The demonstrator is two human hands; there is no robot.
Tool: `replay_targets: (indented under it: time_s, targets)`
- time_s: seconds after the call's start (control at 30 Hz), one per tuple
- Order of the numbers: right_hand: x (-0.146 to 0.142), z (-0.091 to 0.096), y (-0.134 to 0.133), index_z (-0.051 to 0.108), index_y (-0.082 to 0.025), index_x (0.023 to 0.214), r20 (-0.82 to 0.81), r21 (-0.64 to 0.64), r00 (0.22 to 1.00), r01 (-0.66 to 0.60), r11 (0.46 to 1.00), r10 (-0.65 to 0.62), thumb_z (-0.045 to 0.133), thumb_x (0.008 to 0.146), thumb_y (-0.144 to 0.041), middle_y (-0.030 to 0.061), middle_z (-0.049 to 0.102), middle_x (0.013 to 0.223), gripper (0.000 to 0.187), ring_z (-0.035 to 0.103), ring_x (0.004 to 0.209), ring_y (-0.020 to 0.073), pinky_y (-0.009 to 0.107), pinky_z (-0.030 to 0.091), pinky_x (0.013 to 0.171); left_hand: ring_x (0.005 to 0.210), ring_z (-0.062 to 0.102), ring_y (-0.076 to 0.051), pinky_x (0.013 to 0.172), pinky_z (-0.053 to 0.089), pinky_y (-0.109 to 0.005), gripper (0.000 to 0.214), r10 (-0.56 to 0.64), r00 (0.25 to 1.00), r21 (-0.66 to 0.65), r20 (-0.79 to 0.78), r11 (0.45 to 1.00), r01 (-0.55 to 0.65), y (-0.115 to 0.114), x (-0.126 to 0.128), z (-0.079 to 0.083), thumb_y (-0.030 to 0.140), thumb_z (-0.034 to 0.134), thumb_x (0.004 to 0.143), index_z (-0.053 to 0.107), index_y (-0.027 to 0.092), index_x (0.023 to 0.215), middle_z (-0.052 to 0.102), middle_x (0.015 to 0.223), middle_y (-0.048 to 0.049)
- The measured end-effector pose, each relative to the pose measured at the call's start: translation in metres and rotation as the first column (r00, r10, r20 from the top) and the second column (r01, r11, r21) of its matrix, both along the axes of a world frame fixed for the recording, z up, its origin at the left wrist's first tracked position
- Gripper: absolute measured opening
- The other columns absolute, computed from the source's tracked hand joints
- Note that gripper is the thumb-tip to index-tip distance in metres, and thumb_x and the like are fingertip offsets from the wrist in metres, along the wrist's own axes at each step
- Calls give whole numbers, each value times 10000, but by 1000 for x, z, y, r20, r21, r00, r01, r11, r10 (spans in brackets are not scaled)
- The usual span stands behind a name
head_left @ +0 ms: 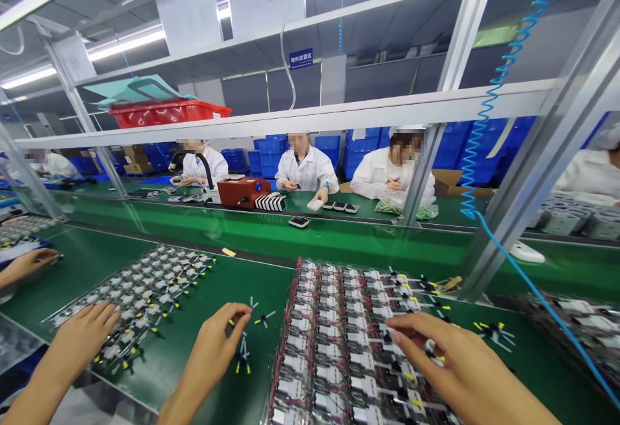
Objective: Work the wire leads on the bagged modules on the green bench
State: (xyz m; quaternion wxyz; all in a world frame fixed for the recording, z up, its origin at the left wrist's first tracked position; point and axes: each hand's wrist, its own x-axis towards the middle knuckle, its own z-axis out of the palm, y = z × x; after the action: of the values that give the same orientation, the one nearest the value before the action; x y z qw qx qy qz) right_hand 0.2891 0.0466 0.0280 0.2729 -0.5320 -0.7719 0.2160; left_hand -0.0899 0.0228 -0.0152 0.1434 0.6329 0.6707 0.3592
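Note:
My left hand (213, 341) is over the green bench, thumb and forefinger pinched on a small part with pale strips and a yellow tab, mostly hidden by the fingers. Beside it lie loose small black parts (264, 319) with pale strips and yellow tabs. My right hand (450, 360) reaches over a clear plastic tray (290, 341) filled with rows of white parts with red wires (334, 347). Its thumb and forefinger tips come together above the tray's right side; whatever they hold is too small to make out. Black, yellow-tabbed parts line that side of the tray.
A co-worker's hand (87, 334) rests at a second filled tray (145, 283) on the left. More loose parts (496, 333) lie right of my tray. A metal post (523, 173) and a blue coiled hose (484, 108) stand at right. A green conveyor (349, 242) runs beyond.

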Motion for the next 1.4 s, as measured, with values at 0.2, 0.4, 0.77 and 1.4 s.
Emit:
replay_targets:
  time_s: [0.2, 0.4, 0.77, 1.4]
  targets:
    - [-42, 20, -24, 648, -284, 1177, -16, 240, 956, -282, 929, 294, 488, 983, -341, 65, 596, 1283, 258, 586, 1141, 264, 370, 530, 942, 801, 632, -174, 664, 501, -236, 284, -233, 966, -30, 112, 971, 238, -16, 70, 61, 494, 572, 900, 706, 246, 864, 719, 881, -5]
    - [-51, 21, -23, 541, -226, 947, -71, 150, 975, -199, 968, 212, 360, 983, -262, 63, 620, 924, 188, 593, 828, 228, 332, 489, 723, 825, 617, -153, 779, 484, -252, 113, -613, 788, 33, 53, 790, 612, -3, 140, 101, 264, 534, 917, 641, 239, 889, 687, 887, 7]
    - [15, -8, 18, 629, -228, 994, -341, -184, 938, -6, 983, -58, 507, 867, -548, 43, 615, 976, 365, 576, 877, 223, 297, 465, 752, 983, 581, -224, 880, 445, -327, 370, -780, 407, -201, -476, 547, 813, 119, 155, 20, 0, 445, 823, 701, 228, 962, 657, 1007, -51]
    - [5, -5, 38, 525, -219, 1006, -297, -118, 955, -53, 992, 15, 494, 926, -519, -9, 585, 762, 312, 567, 701, 202, 295, 394, 652, 931, 529, -201, 854, 423, -304, 225, -780, 409, -123, -474, 518, 846, 120, 154, 1, 111, 528, 822, 596, 215, 1010, 580, 997, -37]
